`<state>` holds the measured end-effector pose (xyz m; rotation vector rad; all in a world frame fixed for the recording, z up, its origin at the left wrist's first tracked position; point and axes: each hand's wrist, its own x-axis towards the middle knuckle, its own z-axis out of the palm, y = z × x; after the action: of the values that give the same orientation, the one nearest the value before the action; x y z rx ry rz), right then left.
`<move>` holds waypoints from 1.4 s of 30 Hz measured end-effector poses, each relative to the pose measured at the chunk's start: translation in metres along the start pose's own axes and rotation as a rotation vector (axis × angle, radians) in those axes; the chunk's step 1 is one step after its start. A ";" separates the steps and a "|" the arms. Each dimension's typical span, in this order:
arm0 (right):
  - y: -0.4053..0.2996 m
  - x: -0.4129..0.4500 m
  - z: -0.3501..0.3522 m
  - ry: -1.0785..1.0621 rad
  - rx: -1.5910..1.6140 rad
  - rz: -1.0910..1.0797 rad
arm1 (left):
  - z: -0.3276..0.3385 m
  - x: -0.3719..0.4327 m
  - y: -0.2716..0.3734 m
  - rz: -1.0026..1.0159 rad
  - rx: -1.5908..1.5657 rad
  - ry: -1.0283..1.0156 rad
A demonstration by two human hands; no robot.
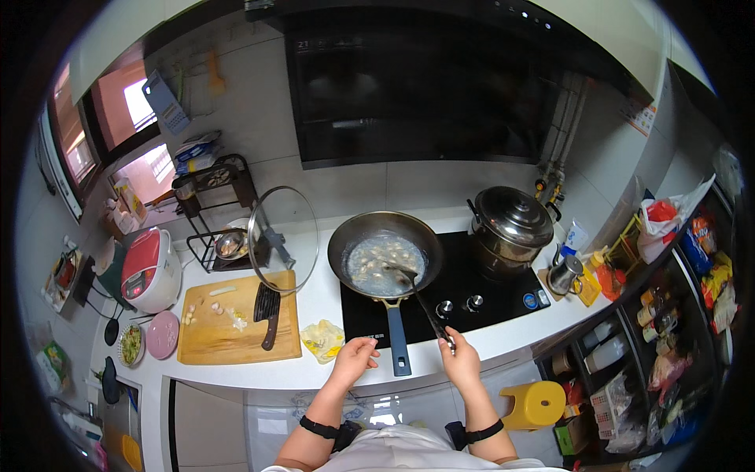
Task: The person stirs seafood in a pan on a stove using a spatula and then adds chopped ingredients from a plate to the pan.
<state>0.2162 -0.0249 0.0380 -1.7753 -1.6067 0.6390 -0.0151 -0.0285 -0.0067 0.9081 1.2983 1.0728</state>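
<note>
My right hand (461, 359) grips the handle of a dark cooking spatula (429, 311), whose head rests in a frying pan (433, 268) on the left side of the black cooktop (495, 307). Whitish bubbling liquid with small pale pieces (383, 259) covers the pan's bottom. My left hand (355, 360) is just left of the pan's blue-grey handle (399, 342), fingers loosely curled and holding nothing. Beside that hand, a crumpled yellow-and-white cloth or wrapper (322, 341) lies on the counter. A lidded steel pot (513, 230) stands at the cooktop's back right.
At left, a wooden cutting board (236, 348) bears a cleaver (267, 312) and garlic pieces. A glass lid (283, 239) stands upright behind it. Further left are a rice cooker (152, 271), pink plate (162, 335) and bowl of greens (131, 345). A metal jug (564, 274) and yellow stool (534, 406) are right.
</note>
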 end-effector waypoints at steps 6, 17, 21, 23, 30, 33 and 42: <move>0.016 -0.009 0.024 -0.080 0.044 0.023 | 0.020 0.007 0.013 -0.022 0.027 -0.091; 0.014 -0.013 -0.002 -0.301 -0.062 0.130 | 0.041 0.011 0.010 0.079 0.099 -0.135; 0.027 -0.015 -0.004 -0.290 -0.051 0.133 | 0.046 0.015 0.001 0.068 0.067 -0.111; 0.031 -0.017 -0.004 -0.258 -0.036 0.163 | 0.049 0.015 0.003 0.061 0.049 -0.112; 0.033 -0.018 0.002 -0.247 0.163 0.207 | 0.048 0.010 0.012 0.005 -0.055 -0.154; 0.037 -0.017 0.006 -0.245 0.163 0.208 | 0.046 0.010 0.010 -0.013 -0.070 -0.131; 0.053 -0.005 0.011 -0.240 0.308 0.205 | 0.049 0.001 0.017 -0.055 -0.072 -0.109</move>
<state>0.2428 -0.0298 -0.0088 -1.6910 -1.3934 1.1679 0.0316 -0.0198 0.0129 0.8606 1.1813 1.0072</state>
